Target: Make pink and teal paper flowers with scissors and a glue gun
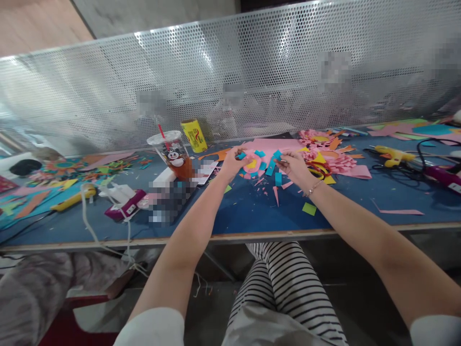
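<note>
Both my hands reach over the blue tabletop, one on each side of a pink paper flower (264, 159) with a yellow centre and blue paper pieces around it. At the flower's left edge, the fingers of my left hand (232, 165) are closed on a small blue paper piece (241, 156). A blue paper strip (272, 162) is pinched in my right hand (294, 166), just right of the flower. Below that strip lies another blue paper piece (278, 179). Scissors with red handles (321, 169) lie beside my right wrist, partly covered by it.
A plastic cup of brown drink (180, 166) and a yellow packet (195, 136) stand left of my hands. Pink ruffled flowers (344, 162) lie to the right. Yellow glue guns (393, 156) (74, 198), purple power strips, cables and paper scraps lie on both sides. A perforated metal screen (108, 96) borders the back.
</note>
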Demonstrator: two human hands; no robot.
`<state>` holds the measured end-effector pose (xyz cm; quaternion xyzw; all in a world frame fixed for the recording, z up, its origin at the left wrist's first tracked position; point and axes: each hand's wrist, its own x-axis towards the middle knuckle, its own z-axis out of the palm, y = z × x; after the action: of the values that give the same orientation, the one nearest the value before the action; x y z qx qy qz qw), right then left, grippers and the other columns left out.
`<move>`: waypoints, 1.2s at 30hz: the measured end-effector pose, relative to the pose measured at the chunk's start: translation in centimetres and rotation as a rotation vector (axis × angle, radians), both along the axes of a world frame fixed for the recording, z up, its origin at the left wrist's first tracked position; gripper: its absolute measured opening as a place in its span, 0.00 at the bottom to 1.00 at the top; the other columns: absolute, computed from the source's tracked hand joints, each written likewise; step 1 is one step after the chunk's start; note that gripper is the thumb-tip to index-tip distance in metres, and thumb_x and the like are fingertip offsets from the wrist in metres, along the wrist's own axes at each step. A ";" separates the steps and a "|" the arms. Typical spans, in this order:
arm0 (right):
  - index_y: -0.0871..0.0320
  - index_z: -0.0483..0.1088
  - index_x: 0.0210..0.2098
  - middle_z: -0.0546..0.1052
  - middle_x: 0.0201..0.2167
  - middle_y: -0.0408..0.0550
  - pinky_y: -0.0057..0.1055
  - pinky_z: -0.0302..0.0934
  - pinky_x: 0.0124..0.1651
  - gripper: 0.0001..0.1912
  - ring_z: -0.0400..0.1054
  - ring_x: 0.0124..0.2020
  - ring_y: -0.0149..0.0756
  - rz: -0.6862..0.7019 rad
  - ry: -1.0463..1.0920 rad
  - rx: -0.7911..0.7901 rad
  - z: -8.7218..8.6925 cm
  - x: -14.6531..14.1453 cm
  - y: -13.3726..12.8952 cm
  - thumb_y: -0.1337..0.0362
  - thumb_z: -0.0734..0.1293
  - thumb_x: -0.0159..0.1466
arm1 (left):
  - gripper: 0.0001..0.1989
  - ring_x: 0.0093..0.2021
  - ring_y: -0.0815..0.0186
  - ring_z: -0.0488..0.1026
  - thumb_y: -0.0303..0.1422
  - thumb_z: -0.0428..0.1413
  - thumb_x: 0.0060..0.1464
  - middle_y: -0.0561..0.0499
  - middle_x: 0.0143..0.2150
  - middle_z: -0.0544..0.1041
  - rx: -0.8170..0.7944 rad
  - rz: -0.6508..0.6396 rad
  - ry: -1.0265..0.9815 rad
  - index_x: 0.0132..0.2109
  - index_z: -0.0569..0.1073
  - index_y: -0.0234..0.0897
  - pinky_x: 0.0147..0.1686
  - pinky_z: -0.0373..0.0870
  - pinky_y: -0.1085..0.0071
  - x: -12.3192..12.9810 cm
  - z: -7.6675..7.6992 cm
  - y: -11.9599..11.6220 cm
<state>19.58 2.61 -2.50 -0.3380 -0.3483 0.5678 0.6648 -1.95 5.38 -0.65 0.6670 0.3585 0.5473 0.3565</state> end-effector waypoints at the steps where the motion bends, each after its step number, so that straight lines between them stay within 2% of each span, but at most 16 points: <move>1: 0.56 0.61 0.25 0.72 0.22 0.38 0.26 0.67 0.35 0.10 0.73 0.29 0.29 -0.006 0.011 0.009 0.0 0.0 0.1 0.74 0.67 0.50 | 0.25 0.35 0.72 0.67 0.29 0.66 0.31 0.53 0.36 0.71 -0.017 0.006 -0.047 0.42 0.72 0.35 0.35 0.65 0.75 0.1 0.0 0.0; 5: 0.56 0.62 0.24 0.73 0.22 0.38 0.26 0.68 0.36 0.09 0.73 0.30 0.29 -0.011 0.040 0.038 -0.3 0.2 0.4 0.74 0.66 0.49 | 0.27 0.32 0.72 0.68 0.30 0.68 0.30 0.55 0.34 0.71 -0.121 0.021 -0.258 0.42 0.69 0.36 0.36 0.67 0.73 0.8 0.1 -0.4; 8: 0.57 0.62 0.24 0.72 0.22 0.38 0.27 0.68 0.36 0.09 0.73 0.30 0.30 0.002 0.037 0.029 -0.6 0.1 0.4 0.74 0.66 0.49 | 0.25 0.31 0.72 0.69 0.33 0.68 0.31 0.54 0.32 0.72 -0.186 -0.049 -0.351 0.39 0.70 0.35 0.35 0.68 0.73 1.4 0.2 -0.7; 10: 0.57 0.62 0.24 0.71 0.22 0.38 0.28 0.68 0.37 0.09 0.73 0.30 0.30 0.019 0.019 0.012 -0.7 -0.3 0.2 0.75 0.66 0.49 | 0.22 0.29 0.72 0.69 0.36 0.68 0.32 0.54 0.30 0.72 -0.214 -0.105 -0.369 0.35 0.71 0.34 0.31 0.67 0.74 1.7 0.2 -0.9; 14: 0.57 0.62 0.25 0.71 0.23 0.39 0.31 0.69 0.40 0.11 0.72 0.30 0.31 0.074 -0.020 0.008 -0.8 -1.3 -0.5 0.74 0.69 0.49 | 0.17 0.25 0.74 0.66 0.38 0.67 0.36 0.57 0.24 0.69 -0.241 -0.112 -0.413 0.30 0.69 0.35 0.25 0.64 0.77 2.0 0.4 -1.3; 18: 0.57 0.64 0.25 0.72 0.23 0.40 0.29 0.69 0.39 0.11 0.72 0.31 0.30 0.126 -0.042 0.037 -1.1 -1.9 -0.8 0.71 0.71 0.48 | 0.17 0.26 0.73 0.68 0.38 0.66 0.38 0.56 0.27 0.71 -0.270 -0.146 -0.416 0.32 0.69 0.37 0.25 0.65 0.75 2.1 0.6 -1.8; 23: 0.57 0.66 0.26 0.72 0.24 0.40 0.28 0.70 0.40 0.12 0.72 0.32 0.30 0.149 -0.062 0.076 -1.4 -2.1 -0.8 0.68 0.74 0.47 | 0.19 0.25 0.73 0.67 0.40 0.67 0.36 0.56 0.26 0.70 -0.298 -0.113 -0.396 0.30 0.66 0.37 0.23 0.63 0.76 2.4 0.6 -2.2; 30: 0.57 0.67 0.25 0.71 0.24 0.38 0.26 0.70 0.43 0.14 0.70 0.31 0.26 0.158 -0.033 0.096 -1.2 -2.4 -1.0 0.68 0.76 0.43 | 0.20 0.26 0.73 0.68 0.41 0.68 0.35 0.56 0.26 0.71 -0.308 -0.161 -0.416 0.30 0.69 0.36 0.25 0.66 0.75 2.9 0.6 -2.5; 36: 0.57 0.67 0.26 0.73 0.25 0.39 0.27 0.70 0.42 0.14 0.70 0.32 0.27 0.169 -0.030 0.104 -1.0 -2.7 -1.5 0.67 0.76 0.44 | 0.19 0.22 0.75 0.65 0.42 0.67 0.37 0.58 0.23 0.68 -0.350 -0.114 -0.441 0.29 0.67 0.36 0.22 0.65 0.76 3.1 0.6 -2.6</move>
<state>16.89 1.16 -3.47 -0.2807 -0.4145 0.5981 0.6259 1.18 2.80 -0.09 0.4793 0.3232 0.5881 0.5656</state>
